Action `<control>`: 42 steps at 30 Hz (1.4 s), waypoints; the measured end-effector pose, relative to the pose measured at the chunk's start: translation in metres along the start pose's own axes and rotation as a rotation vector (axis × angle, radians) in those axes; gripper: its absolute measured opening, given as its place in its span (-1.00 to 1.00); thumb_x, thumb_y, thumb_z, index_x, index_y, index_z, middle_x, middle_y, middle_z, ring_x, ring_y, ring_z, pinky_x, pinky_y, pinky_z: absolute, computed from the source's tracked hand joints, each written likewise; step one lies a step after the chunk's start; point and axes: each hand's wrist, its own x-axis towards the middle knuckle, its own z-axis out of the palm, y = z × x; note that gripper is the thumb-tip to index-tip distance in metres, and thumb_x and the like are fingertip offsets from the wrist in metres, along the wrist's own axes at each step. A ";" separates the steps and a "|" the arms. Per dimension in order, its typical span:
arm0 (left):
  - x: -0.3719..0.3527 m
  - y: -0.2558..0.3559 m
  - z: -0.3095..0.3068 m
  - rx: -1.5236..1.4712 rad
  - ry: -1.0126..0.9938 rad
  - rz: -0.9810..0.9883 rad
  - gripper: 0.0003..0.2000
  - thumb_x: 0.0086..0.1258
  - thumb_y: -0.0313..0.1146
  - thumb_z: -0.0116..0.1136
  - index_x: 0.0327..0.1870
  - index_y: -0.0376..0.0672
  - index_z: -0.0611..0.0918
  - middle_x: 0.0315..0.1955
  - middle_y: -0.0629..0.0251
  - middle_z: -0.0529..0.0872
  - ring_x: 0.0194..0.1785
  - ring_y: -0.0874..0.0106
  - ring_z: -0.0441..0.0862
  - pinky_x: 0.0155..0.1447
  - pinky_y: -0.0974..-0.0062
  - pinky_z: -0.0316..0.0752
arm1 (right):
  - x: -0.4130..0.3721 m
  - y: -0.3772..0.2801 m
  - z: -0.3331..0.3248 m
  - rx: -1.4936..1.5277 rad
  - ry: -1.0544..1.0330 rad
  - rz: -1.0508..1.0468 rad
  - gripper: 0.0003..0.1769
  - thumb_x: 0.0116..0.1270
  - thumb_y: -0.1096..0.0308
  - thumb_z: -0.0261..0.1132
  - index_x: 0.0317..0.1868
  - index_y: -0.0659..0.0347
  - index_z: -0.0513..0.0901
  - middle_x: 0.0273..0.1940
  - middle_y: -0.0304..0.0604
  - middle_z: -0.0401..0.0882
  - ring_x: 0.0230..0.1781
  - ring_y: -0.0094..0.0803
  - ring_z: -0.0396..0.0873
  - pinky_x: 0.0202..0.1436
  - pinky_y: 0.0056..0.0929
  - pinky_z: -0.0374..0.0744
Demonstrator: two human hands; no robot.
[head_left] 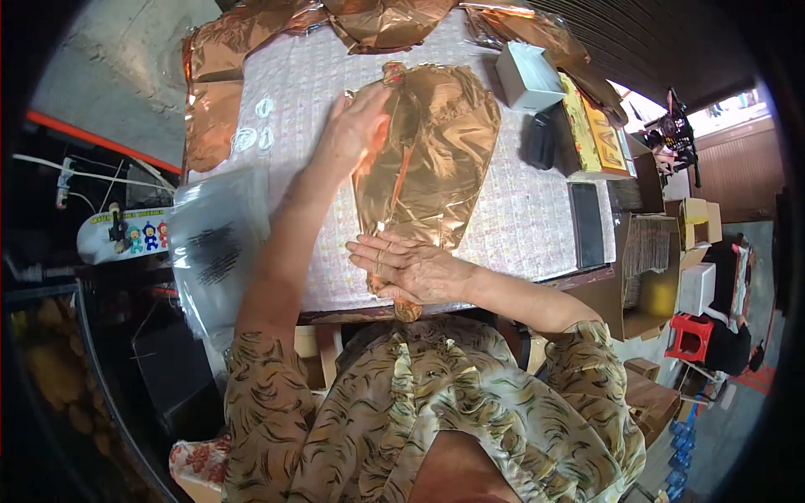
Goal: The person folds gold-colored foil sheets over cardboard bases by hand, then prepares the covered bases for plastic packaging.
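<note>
A flat copper-coloured foil piece, which looks like an uninflated foil balloon (436, 159), lies wrinkled on the table in front of me. My left hand (356, 130) is at its upper left edge, fingers stretched toward the narrow top end. Across the lower end, my right hand (419, 270) lies flat with its fingers extended and palm down on the foil. A small foil tip sticks out below that hand, at the table's near edge. Contact under the left hand is partly hidden.
More copper foil pieces (214, 126) lie along the table's back and left edges. White loops (245, 139) and clear plastic bags (220, 251) are at left. A white box (530, 77), black object (537, 141), yellow box (597, 130) and dark flat device (586, 225) stand right.
</note>
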 end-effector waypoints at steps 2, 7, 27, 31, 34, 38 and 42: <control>0.003 0.013 0.006 0.032 -0.066 0.119 -0.53 0.58 -0.24 0.12 0.46 -0.16 0.47 0.47 0.05 0.46 0.51 0.10 0.40 0.59 0.07 0.22 | 0.000 0.000 0.001 0.007 -0.012 0.008 -0.15 0.52 0.06 0.15 0.66 0.26 0.07 0.70 -0.11 -0.07 0.73 -0.27 -0.11 0.76 -0.20 -0.08; 0.006 0.029 0.009 -0.081 -0.077 0.075 -0.53 0.53 -0.20 0.20 0.37 -0.20 0.53 0.41 0.02 0.49 0.52 0.08 0.37 0.58 0.07 0.23 | 0.000 -0.002 -0.004 -0.003 -0.018 0.017 -0.16 0.54 0.03 0.12 0.66 0.26 0.07 0.71 -0.11 -0.08 0.73 -0.26 -0.12 0.76 -0.21 -0.09; 0.000 0.025 0.022 0.024 -0.184 0.016 -0.53 0.62 -0.11 0.07 0.45 -0.06 0.47 0.49 0.13 0.38 0.62 0.14 0.22 0.58 -0.22 0.02 | -0.022 0.194 -0.119 -0.231 0.562 1.121 -0.48 0.39 0.15 0.32 0.01 0.58 0.61 -0.16 0.48 0.70 -0.01 0.22 0.73 0.06 0.01 0.65; 0.000 0.028 0.019 0.000 -0.192 0.008 -0.56 0.62 -0.11 0.07 0.44 0.01 0.49 0.48 0.14 0.39 0.59 0.19 0.25 0.58 -0.24 0.00 | 0.000 0.212 -0.132 -0.100 0.513 1.259 -0.42 0.32 0.01 0.36 -0.08 0.53 0.68 -0.10 0.50 0.67 0.07 0.28 0.68 0.13 0.04 0.62; -0.001 0.026 0.021 0.013 -0.180 0.016 -0.58 0.61 -0.11 0.08 0.42 0.05 0.52 0.46 0.14 0.40 0.58 0.21 0.28 0.58 -0.24 0.01 | 0.010 0.221 -0.136 -0.087 0.578 1.354 -0.51 0.23 0.09 0.37 -0.05 0.40 0.75 0.03 0.32 0.72 0.12 0.13 0.70 0.18 -0.02 0.64; -0.001 0.027 0.021 0.004 -0.146 0.019 -0.60 0.61 -0.12 0.09 0.38 0.05 0.56 0.45 0.15 0.42 0.57 0.22 0.29 0.57 -0.24 0.03 | 0.009 0.248 -0.134 -0.036 0.618 1.370 -0.47 0.18 0.01 0.45 -0.14 0.40 0.77 -0.12 0.23 0.76 -0.04 0.06 0.76 0.07 -0.06 0.67; -0.001 0.029 0.020 0.004 -0.142 0.002 -0.60 0.60 -0.12 0.10 0.38 0.04 0.56 0.45 0.16 0.42 0.57 0.23 0.28 0.58 -0.24 0.04 | 0.012 0.273 -0.123 -0.173 0.677 1.351 -0.54 0.08 0.04 0.56 -0.35 0.38 0.81 -0.36 0.17 0.78 -0.31 -0.05 0.80 -0.11 -0.13 0.69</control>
